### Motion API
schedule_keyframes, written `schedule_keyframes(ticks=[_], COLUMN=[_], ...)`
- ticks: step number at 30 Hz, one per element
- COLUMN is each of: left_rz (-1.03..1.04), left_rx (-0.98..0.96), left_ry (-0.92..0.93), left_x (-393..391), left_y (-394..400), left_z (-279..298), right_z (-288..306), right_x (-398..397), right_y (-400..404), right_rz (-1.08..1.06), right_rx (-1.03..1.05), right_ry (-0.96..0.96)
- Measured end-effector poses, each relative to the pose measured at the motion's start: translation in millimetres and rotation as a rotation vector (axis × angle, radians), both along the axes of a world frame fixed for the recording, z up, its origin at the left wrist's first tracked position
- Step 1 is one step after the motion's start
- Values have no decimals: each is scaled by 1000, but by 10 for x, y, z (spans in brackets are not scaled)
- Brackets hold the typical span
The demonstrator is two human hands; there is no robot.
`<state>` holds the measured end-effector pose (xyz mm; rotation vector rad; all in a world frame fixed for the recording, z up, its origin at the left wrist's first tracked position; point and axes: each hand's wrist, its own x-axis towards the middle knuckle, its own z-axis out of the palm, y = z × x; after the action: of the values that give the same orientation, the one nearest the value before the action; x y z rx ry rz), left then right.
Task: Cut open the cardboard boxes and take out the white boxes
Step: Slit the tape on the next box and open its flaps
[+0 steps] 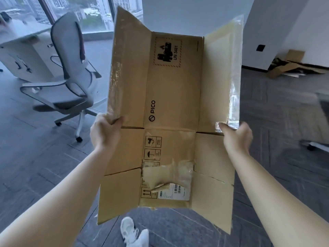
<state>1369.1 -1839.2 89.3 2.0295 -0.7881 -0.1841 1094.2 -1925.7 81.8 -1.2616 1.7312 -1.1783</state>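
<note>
Holding item: one flattened cardboard box (pixel 174 97), brown, carried in the air in front of the person, flaps splayed outward. Printed on its centre panel: "PICO", a "UN 3481" battery mark, handling symbols. A torn strip of tape and a white shipping label (pixel 173 191) sit on the box's lower middle panel; clear tape glints along its right flap.

Left hand (pixel 105 131): grips the box's left edge at the fold line, fingers curled over the cardboard.
Right hand (pixel 237 135): grips the box's right edge at the matching fold line, thumb laid along the taped flap, fingers wrapped behind.

Around the box:
- Grey office chair (pixel 71 73), left of the box, on the dark tiled floor.
- White desk unit (pixel 21 50), further left of the box, beyond the chair, by the windows.
- Pile of discarded cardboard (pixel 292 65), right of the box and well apart, against the white wall.
- White shoes (pixel 132 232), below the box's lower edge.

White boxes: not in view.
</note>
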Motion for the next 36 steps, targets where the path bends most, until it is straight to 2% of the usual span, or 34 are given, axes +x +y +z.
schedule_keyframes(ticks=[11,17,21,26,30,36], left_rz=[-225,-295,-301,-347,-401,-435], left_rx=[251,368,435,507,570,631], left_ry=[31,50,89,130,164,171], left_x=[1695,1912,1912,1904,2046,2246], left_y=[-2195,-3042,-3528,-3614,-3503,-3432], left_z=[-918,-1620,-2375,-3223,-3619,-4375], right_z=[-977,-1741,-2454,-3181,-3539,-4196], right_x=[1374,1564,1572,1628,1772,1978], right_y=[-1527,-2212,-2606,-2559,-2299,-2086], right_rz=[-221,-271,-297,-368,-433,-423], right_rx=[191,311,396,496,556,619], right_ry=[39,62,72,126,150,180])
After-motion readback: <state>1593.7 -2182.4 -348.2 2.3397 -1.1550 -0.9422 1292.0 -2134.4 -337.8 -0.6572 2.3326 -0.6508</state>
